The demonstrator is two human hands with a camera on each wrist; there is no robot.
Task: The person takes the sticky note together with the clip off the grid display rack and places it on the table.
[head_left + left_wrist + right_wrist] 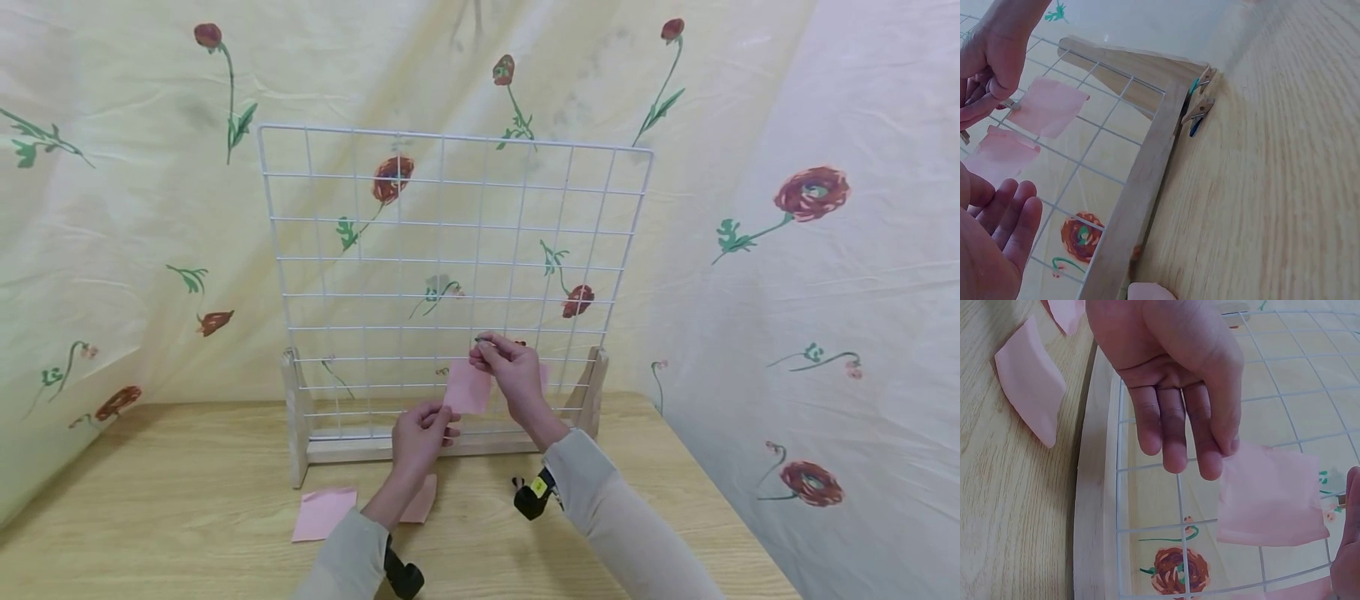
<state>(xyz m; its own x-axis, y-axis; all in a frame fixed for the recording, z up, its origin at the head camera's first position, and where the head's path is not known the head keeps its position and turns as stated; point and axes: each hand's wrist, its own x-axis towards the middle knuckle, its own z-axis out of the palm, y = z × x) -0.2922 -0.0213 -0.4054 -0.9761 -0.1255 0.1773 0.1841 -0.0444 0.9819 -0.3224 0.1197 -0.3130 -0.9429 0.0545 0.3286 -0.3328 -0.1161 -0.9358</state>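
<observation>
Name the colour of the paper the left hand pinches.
The paper is pink, clearest in the right wrist view.

Our head cam looks forward-down, wire rack [439,262] at 12 o'clock; our tilted wrist cams sit way closer, both catching it.

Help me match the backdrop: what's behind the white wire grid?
Behind the white wire grid, red-flowered fabric shows through, with wooden tabletop lower down. The left hand, right hand and pink paper square cover patches; what lies there cannot be seen.
</observation>
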